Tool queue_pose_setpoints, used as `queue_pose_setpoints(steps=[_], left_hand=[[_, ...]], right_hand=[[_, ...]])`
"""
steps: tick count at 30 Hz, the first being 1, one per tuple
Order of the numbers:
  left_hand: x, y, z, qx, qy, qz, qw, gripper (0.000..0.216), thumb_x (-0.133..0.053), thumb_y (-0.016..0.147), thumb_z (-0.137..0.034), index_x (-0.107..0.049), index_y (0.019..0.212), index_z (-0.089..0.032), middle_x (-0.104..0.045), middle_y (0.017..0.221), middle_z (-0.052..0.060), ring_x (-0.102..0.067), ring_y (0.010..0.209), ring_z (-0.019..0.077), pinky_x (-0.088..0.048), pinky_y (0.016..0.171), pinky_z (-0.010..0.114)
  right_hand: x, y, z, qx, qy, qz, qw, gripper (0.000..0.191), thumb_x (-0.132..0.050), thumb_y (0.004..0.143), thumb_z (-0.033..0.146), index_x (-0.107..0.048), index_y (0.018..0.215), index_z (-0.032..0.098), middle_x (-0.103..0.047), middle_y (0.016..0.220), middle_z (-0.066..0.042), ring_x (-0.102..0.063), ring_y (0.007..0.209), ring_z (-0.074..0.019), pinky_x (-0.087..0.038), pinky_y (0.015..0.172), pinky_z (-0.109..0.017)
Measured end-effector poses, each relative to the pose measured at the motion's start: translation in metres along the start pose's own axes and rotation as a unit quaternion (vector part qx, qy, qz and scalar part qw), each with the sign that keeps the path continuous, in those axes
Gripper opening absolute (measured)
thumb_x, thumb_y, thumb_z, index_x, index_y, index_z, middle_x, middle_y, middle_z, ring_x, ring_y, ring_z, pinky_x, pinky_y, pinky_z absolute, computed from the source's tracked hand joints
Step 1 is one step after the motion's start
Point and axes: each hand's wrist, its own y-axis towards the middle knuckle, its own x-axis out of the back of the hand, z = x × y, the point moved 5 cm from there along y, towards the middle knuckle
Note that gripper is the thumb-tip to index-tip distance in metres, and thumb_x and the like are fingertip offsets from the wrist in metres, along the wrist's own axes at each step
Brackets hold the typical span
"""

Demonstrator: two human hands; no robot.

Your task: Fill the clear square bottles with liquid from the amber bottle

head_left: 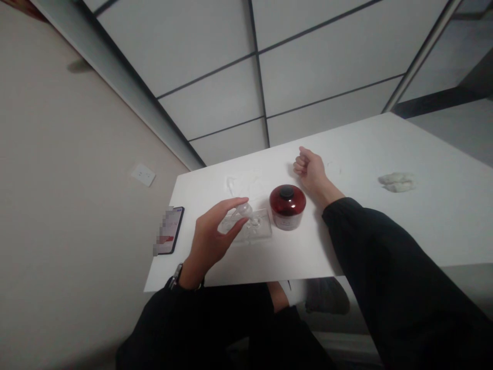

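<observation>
My left hand (211, 237) pinches a small clear, rounded piece (244, 209) between thumb and fingers; its exact kind is hard to make out. Just below it lies a clear plastic tray (264, 231) with round recesses, partly covered by the hand. To the right of the tray stands a jar-like container (287, 206) with a glossy dark red top, a black centre cap and a paler lower part. My right hand (311, 168) rests on the table beyond this container, its fingers curled loosely, with nothing visible in them.
On the white table (358, 226), a phone (169, 230) lies at the left edge and a crumpled white cloth or tissue (398, 182) at the right. Faint clear pieces (231, 184) lie behind the tray. A wall with a socket (144, 174) borders the left; panelled doors (227, 97) stand behind.
</observation>
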Motion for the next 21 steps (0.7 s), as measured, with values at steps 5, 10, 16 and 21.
queue_pose_setpoints(steps=[5, 10, 16, 21], left_hand=[[-0.002, 0.001, 0.004, 0.032, -0.016, -0.004, 0.999, 0.031, -0.076, 0.097, -0.024, -0.071, 0.127, -0.021, -0.081, 0.128, 0.008, -0.077, 0.117, 0.0219, -0.066, 0.105, 0.041], [0.000, 0.004, 0.007, 0.032, -0.014, 0.002, 0.999, 0.033, -0.077, 0.097, -0.028, -0.072, 0.128, -0.022, -0.081, 0.128, 0.008, -0.077, 0.117, 0.0220, -0.065, 0.105, 0.041], [0.010, 0.023, 0.029, 0.087, -0.050, -0.035, 0.994, 0.040, -0.081, 0.092, -0.038, -0.075, 0.128, -0.023, -0.079, 0.129, 0.009, -0.076, 0.115, 0.0226, -0.064, 0.105, 0.040], [-0.002, 0.079, 0.069, 0.130, -0.042, 0.006, 0.991, 0.041, -0.079, 0.090, -0.040, -0.077, 0.127, -0.021, -0.081, 0.117, 0.008, -0.076, 0.102, 0.0213, -0.061, 0.102, 0.041]], right_hand=[[0.000, 0.001, -0.001, 0.000, 0.001, -0.003, 1.000, 0.072, -0.085, 0.080, 0.048, -0.019, 0.064, 0.025, -0.019, 0.049, 0.012, -0.014, 0.043, -0.0063, -0.013, 0.038, -0.026], [0.000, 0.001, -0.001, 0.000, 0.002, -0.004, 1.000, 0.074, -0.085, 0.082, 0.050, -0.017, 0.064, 0.026, -0.016, 0.052, 0.011, -0.014, 0.043, -0.0075, -0.016, 0.037, -0.026], [-0.001, 0.000, 0.000, 0.002, 0.005, -0.003, 1.000, 0.074, -0.086, 0.080, 0.050, -0.017, 0.064, 0.026, -0.015, 0.052, 0.012, -0.012, 0.044, -0.0072, -0.014, 0.037, -0.025], [-0.001, 0.000, -0.001, 0.007, 0.008, -0.001, 1.000, 0.073, -0.087, 0.077, 0.048, -0.019, 0.063, 0.026, -0.018, 0.049, 0.012, -0.013, 0.044, -0.0065, -0.012, 0.038, -0.025]])
